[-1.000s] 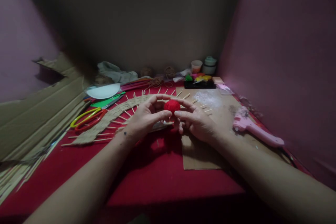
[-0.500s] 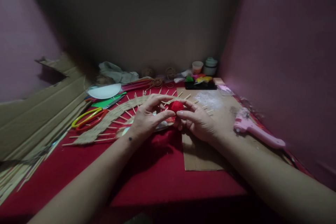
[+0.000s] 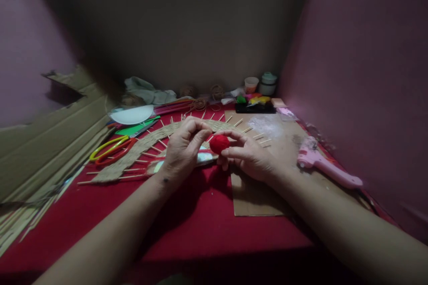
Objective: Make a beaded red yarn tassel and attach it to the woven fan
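A small fuzzy red ball, perhaps a pompom or yarn ball, is held between the thumb and fingers of my right hand. Just left of it, my left hand is closed in a pinch; what its fingertips grip, if anything, is too small to make out. Behind and below both hands lies a woven arch of tan cord on thin sticks that fan outward. Part of its shiny, pale inner base is covered by my left hand.
Scissors with yellow and orange handles lie at the left beside a white paper plate. A pink glue gun rests at the right near a cardboard sheet. A cup and a lidded jar stand at the back.
My left hand has come off the red ball and its fingers have curled into a pinch. The ball, in my right hand, has shifted slightly left and down.
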`<state>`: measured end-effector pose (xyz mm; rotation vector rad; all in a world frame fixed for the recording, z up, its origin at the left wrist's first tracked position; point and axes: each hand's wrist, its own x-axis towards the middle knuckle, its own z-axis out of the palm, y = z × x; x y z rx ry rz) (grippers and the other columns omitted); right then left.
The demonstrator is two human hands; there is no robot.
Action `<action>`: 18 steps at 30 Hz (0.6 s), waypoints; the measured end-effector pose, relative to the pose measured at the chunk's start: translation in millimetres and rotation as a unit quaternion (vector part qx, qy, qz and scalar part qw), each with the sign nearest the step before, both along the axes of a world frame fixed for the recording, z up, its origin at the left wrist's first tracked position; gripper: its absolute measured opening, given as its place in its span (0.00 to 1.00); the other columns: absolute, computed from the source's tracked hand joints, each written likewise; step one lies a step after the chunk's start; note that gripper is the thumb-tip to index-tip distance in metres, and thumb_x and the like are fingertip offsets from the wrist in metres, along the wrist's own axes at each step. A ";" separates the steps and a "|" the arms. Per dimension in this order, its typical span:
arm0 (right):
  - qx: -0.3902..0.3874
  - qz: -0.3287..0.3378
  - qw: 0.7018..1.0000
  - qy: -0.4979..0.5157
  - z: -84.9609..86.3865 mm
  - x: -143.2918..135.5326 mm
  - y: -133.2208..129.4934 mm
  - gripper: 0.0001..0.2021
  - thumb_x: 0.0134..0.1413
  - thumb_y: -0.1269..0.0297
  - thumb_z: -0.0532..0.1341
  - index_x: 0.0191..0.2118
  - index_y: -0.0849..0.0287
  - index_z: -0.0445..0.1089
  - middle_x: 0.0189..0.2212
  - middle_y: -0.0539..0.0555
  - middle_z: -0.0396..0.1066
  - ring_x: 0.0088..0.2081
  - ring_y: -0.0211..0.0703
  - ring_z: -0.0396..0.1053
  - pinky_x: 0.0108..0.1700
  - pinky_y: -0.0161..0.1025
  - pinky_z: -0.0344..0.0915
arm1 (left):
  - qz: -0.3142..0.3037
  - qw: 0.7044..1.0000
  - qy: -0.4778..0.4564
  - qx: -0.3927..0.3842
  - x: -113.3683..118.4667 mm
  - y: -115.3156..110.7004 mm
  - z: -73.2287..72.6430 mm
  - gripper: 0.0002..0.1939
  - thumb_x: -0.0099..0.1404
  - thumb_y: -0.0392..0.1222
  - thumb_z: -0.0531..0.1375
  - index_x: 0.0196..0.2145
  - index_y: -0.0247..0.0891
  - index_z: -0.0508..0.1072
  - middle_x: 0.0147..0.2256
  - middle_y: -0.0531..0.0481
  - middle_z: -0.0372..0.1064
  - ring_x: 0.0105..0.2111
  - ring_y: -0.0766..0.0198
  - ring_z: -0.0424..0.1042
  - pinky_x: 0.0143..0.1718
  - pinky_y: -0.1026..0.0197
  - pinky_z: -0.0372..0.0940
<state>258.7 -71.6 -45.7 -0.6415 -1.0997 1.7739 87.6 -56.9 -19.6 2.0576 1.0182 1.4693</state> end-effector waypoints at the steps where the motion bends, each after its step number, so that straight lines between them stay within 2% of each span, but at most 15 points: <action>1: -0.010 0.007 1.000 0.006 0.3 0.1 -0.4 0.24 0.38 0.76 0.68 0.44 0.55 0.65 0.28 0.47 0.73 0.23 0.38 0.70 0.26 0.36 0.66 | 0.008 1.000 -0.004 -0.015 -0.4 0.4 0.5 0.07 0.65 0.37 0.57 0.28 0.38 0.69 0.28 0.55 0.63 0.30 0.67 0.63 0.36 0.63 0.61; 5: -0.038 0.025 0.999 0.028 2.0 0.7 -1.5 0.25 0.36 0.79 0.67 0.43 0.55 0.66 0.33 0.48 0.73 0.27 0.38 0.72 0.31 0.38 0.68 | 0.028 0.998 -0.034 -0.053 -2.9 4.2 0.3 0.07 0.64 0.38 0.57 0.27 0.39 0.67 0.25 0.56 0.60 0.26 0.68 0.59 0.32 0.63 0.59; 8: -0.046 0.029 0.998 0.036 1.9 1.3 -0.9 0.25 0.34 0.80 0.68 0.42 0.55 0.67 0.34 0.49 0.74 0.29 0.39 0.73 0.33 0.38 0.69 | 0.017 0.995 -0.060 -0.074 -4.8 6.2 1.1 0.07 0.63 0.38 0.58 0.27 0.38 0.69 0.23 0.56 0.61 0.24 0.69 0.59 0.29 0.63 0.58; 10: -0.044 0.027 0.998 0.040 0.8 1.6 0.3 0.25 0.34 0.79 0.68 0.42 0.54 0.67 0.35 0.49 0.74 0.30 0.40 0.73 0.33 0.38 0.69 | -0.025 0.995 -0.059 -0.076 -6.6 5.9 3.7 0.06 0.62 0.38 0.60 0.28 0.38 0.71 0.25 0.55 0.65 0.26 0.68 0.62 0.31 0.64 0.60; 13: -0.037 0.030 0.998 0.050 -1.3 1.8 2.2 0.25 0.34 0.79 0.69 0.42 0.55 0.69 0.36 0.49 0.74 0.31 0.39 0.73 0.33 0.37 0.70 | -0.123 0.990 -0.030 -0.055 -10.7 3.6 9.1 0.01 0.60 0.36 0.63 0.31 0.39 0.76 0.33 0.52 0.69 0.35 0.65 0.68 0.38 0.63 0.64; 15: -0.032 0.032 0.997 0.057 -2.1 1.9 3.0 0.24 0.33 0.80 0.68 0.42 0.55 0.70 0.37 0.49 0.74 0.33 0.39 0.72 0.34 0.37 0.70 | -0.170 0.984 -0.006 -0.044 -13.7 2.5 11.4 0.06 0.59 0.35 0.65 0.36 0.41 0.78 0.37 0.50 0.69 0.39 0.64 0.69 0.40 0.63 0.64; 18: -0.024 0.028 0.998 0.060 -2.3 1.7 2.7 0.25 0.33 0.80 0.68 0.42 0.55 0.70 0.36 0.49 0.74 0.34 0.40 0.72 0.37 0.39 0.70 | -0.206 0.977 0.024 -0.040 -17.3 3.4 11.2 0.11 0.59 0.34 0.65 0.41 0.43 0.77 0.39 0.49 0.69 0.41 0.63 0.69 0.44 0.60 0.64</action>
